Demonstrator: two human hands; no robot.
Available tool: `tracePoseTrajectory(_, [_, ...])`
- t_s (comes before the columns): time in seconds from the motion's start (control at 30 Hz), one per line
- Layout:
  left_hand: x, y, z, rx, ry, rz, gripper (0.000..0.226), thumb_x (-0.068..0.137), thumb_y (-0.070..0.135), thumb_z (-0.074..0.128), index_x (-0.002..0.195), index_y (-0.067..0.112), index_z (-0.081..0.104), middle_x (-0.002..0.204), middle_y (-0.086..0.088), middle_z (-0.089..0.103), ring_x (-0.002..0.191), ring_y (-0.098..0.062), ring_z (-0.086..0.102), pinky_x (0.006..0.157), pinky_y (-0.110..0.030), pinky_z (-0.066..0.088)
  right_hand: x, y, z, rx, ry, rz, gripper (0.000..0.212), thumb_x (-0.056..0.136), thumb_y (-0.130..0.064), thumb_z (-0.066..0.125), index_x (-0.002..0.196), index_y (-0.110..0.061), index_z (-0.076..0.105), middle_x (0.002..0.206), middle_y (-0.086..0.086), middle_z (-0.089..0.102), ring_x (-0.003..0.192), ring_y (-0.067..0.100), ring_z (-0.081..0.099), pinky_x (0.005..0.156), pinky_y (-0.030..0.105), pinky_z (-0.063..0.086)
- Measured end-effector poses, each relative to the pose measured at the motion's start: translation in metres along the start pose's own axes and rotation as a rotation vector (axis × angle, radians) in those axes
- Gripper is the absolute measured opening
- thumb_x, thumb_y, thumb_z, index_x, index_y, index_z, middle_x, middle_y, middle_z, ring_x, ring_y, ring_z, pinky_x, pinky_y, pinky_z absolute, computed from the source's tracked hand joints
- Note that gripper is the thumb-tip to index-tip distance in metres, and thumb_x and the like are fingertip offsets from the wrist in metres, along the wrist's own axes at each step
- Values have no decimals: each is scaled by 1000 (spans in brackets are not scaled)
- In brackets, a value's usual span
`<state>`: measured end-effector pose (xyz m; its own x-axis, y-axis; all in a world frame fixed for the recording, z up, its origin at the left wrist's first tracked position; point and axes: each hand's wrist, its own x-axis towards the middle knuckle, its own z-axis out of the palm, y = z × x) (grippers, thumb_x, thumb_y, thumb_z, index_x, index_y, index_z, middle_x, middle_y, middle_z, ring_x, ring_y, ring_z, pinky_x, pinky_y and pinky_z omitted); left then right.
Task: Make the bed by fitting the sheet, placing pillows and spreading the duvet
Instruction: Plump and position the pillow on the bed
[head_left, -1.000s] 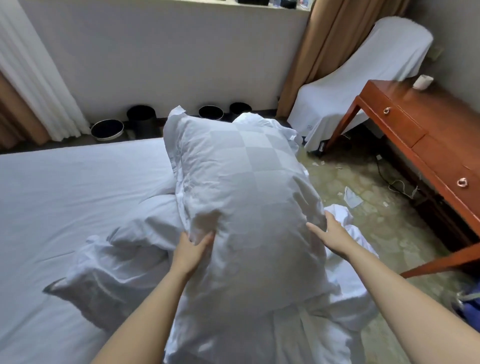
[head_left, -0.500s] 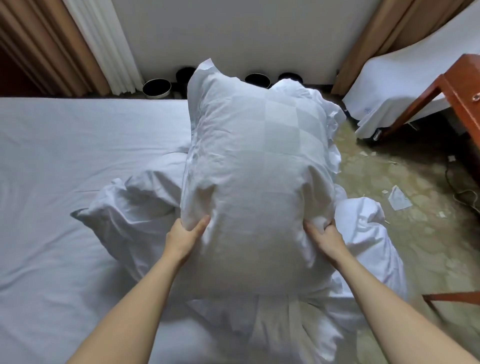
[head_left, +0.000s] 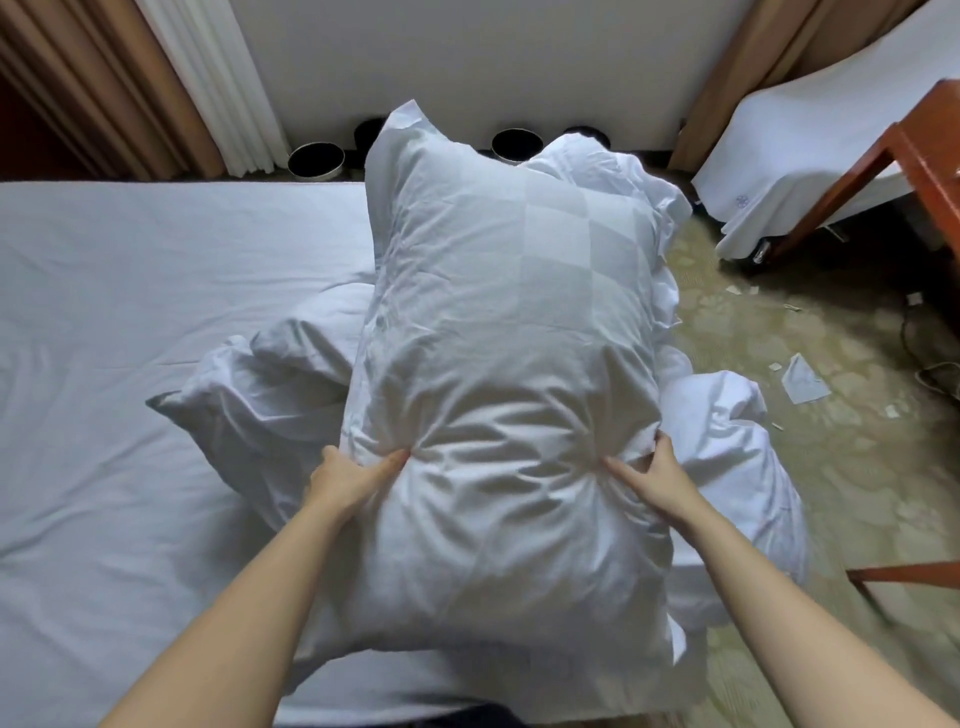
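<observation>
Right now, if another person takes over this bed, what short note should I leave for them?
Hands: left hand grips the pillow on its left side, right hand on its right side; pillow held up.
A second pillow lies on the sheet.
At right, bunched bedding, probably the duvet, hangs off the bed edge.
Done: sheet looks spread flat.
Left: place both pillows, spread the duvet.

white checked pillow (head_left: 514, 338), white sheet (head_left: 156, 270), reddish-brown desk (head_left: 930, 156)
</observation>
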<state>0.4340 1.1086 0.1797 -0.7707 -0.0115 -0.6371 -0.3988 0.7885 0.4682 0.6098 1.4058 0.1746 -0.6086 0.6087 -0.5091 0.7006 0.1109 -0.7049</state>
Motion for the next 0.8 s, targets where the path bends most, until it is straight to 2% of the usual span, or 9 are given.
tracePoseTrajectory(0.1, [11, 11, -8, -125, -115, 85, 112, 43, 72, 77, 129, 8, 45, 125, -10, 58, 105, -23, 60, 85, -35, 51, 13, -18, -13, 178, 6, -44, 84, 85, -27, 67, 147, -11, 13, 143, 2, 36, 126, 19, 42, 94, 25, 38])
tracePoseTrajectory(0.2, [15, 40, -18, -246, -75, 168, 98, 49, 68, 73, 119, 3, 53, 104, -5, 62, 79, -12, 60, 60, -22, 46, 32, -40, -16, 222, 50, -68, 90, 86, -36, 63, 150, -14, 4, 153, 3, 21, 139, 18, 26, 97, 21, 26])
tracePoseTrajectory(0.27, [20, 59, -20, -293, -11, 160, 110, 38, 79, 66, 116, 4, 53, 103, -5, 59, 83, -16, 58, 66, -27, 47, 46, -52, -13, 255, 74, -50, 95, 85, -38, 65, 150, -12, 2, 156, 5, 17, 141, 19, 24, 100, 21, 24])
tracePoseTrajectory(0.37, [38, 74, -15, -336, 19, 126, 130, 23, 89, 64, 122, 7, 49, 121, -11, 60, 105, -26, 61, 94, -39, 49, 65, -60, -7, 313, 108, 12, 114, 73, -45, 76, 150, -10, -1, 154, 7, 21, 138, 22, 30, 112, 31, 28])
tracePoseTrajectory(0.53, [37, 103, -10, -369, 17, 44, 123, 52, 69, 76, 142, 1, 25, 142, -16, 42, 126, -30, 47, 108, -39, 38, 81, -49, -3, 424, 133, 140, 109, 77, -38, 74, 148, -6, -1, 149, 11, 31, 132, 25, 39, 111, 41, 32])
tracePoseTrajectory(0.6, [42, 107, -6, -368, 4, 24, 129, 46, 72, 76, 143, 1, 28, 143, -15, 42, 128, -28, 46, 108, -36, 37, 83, -44, -2, 485, 118, 169, 106, 77, -38, 74, 149, -6, 2, 148, 9, 32, 132, 26, 40, 110, 42, 33])
tracePoseTrajectory(0.67, [44, 109, -2, -360, -7, 19, 133, 41, 78, 73, 142, 1, 33, 144, -15, 42, 129, -27, 45, 109, -33, 36, 86, -42, -1, 555, 85, 169, 104, 71, -43, 78, 148, -8, 18, 146, 7, 37, 129, 26, 43, 109, 42, 35])
tracePoseTrajectory(0.7, [45, 109, 0, -354, 0, 22, 124, 51, 74, 72, 142, 0, 33, 145, -16, 41, 131, -27, 43, 109, -32, 35, 88, -43, -1, 583, 55, 161, 99, 64, -47, 80, 144, -10, 33, 144, 7, 43, 126, 26, 47, 107, 42, 37])
tracePoseTrajectory(0.8, [43, 111, 3, -368, 78, 52, 102, 68, 64, 69, 138, -3, 39, 142, -19, 44, 130, -30, 44, 107, -32, 36, 86, -52, -3, 622, -43, 130, 58, 75, -44, 69, 126, -17, 59, 129, 10, 58, 109, 25, 58, 97, 39, 46])
